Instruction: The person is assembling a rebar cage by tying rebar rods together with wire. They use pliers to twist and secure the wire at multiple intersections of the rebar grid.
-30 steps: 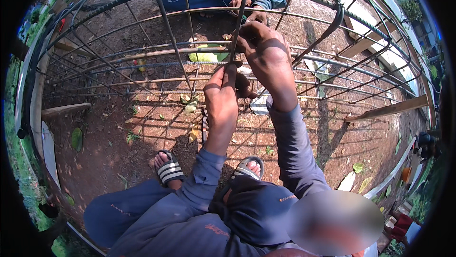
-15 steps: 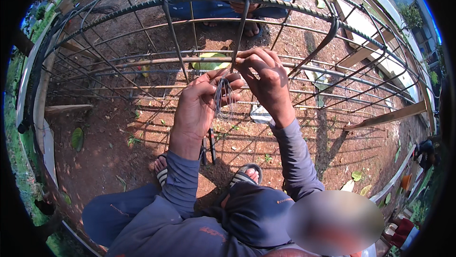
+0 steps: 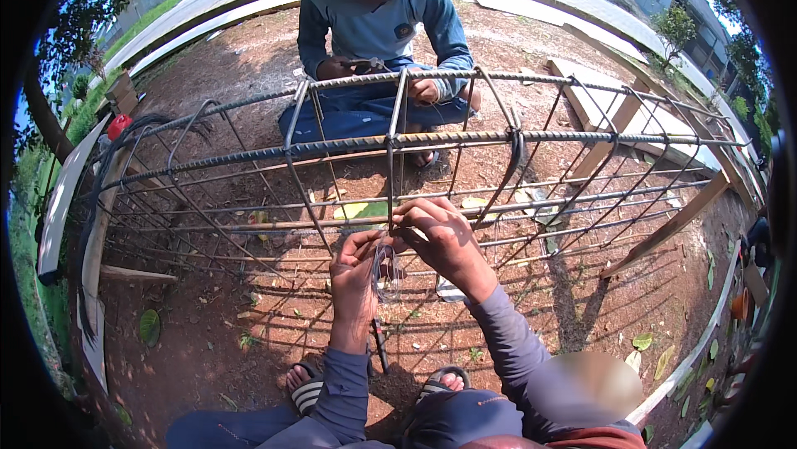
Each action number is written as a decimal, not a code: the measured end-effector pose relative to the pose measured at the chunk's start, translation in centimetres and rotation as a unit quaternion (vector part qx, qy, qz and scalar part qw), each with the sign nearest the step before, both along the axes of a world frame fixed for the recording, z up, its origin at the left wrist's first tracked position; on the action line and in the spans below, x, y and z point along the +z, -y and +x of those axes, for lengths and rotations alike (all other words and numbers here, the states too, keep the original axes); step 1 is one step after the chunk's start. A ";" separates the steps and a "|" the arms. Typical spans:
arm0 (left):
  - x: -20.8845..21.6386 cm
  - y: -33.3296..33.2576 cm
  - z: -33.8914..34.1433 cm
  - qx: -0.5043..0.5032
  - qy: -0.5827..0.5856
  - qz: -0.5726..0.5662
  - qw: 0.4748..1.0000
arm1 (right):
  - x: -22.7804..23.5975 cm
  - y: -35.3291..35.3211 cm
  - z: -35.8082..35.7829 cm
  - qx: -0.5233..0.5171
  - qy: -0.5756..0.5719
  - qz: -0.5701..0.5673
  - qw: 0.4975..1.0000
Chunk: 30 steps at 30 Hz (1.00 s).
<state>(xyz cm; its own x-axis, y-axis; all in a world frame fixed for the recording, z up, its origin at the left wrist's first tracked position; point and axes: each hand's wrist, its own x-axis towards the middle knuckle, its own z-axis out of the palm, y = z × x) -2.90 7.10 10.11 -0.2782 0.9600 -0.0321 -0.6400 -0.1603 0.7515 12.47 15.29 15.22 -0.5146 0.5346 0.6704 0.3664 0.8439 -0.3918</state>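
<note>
My left hand (image 3: 354,283) is closed on a looped bundle of thin tie wire (image 3: 387,276), which hangs down from the fingers. My right hand (image 3: 448,243) pinches at an upright stirrup (image 3: 390,179) of the rebar cage (image 3: 332,148), beside the left fingertips. What lies between the right fingertips is too small to make out. Both hands are on the near side of the cage, below its near top bar. A dark-handled tool (image 3: 379,348) lies on the soil below my left hand, its head hidden.
Across the cage a person (image 3: 378,29) sits on the ground, holding a dark hand tool (image 3: 365,65). Wooden supports (image 3: 668,229) hold the cage ends. Dark wire strands (image 3: 93,241) hang over the left support. A pale board (image 3: 598,100) lies behind at right. My sandalled foot (image 3: 307,389) rests below.
The view has tilted up, showing more of the person opposite and the road behind. My hands stay at the same stirrup, the right fingers slightly shifted and the wire bundle still in my left.
</note>
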 end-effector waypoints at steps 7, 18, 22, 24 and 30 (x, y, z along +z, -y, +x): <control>3.3 -1.4 -0.1 0.116 -0.173 0.000 0.978 | -0.5 0.3 -0.5 -0.038 -0.004 0.024 0.999; 8.6 -6.0 -2.4 0.064 -0.709 -0.021 0.702 | -0.6 1.1 -0.5 -0.040 -0.064 0.022 0.997; 9.6 -9.7 -5.0 -0.171 -0.678 -0.100 0.708 | -0.7 1.2 -1.0 -0.039 -0.059 0.003 0.997; 9.5 -10.7 -5.4 -0.214 -0.698 -0.070 0.680 | -0.6 1.2 -1.1 -0.039 -0.064 0.026 0.997; 9.0 -8.7 -4.7 -0.111 -0.658 -0.076 0.741 | -0.7 1.0 -0.8 -0.041 -0.067 0.022 0.997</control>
<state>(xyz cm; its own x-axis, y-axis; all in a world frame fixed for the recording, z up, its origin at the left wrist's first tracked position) -7.63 15.79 19.07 -0.0004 0.9999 0.0137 0.6648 -0.0100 0.7470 11.62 14.25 14.55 -0.3749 0.5398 0.7537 0.3807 0.8309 -0.4057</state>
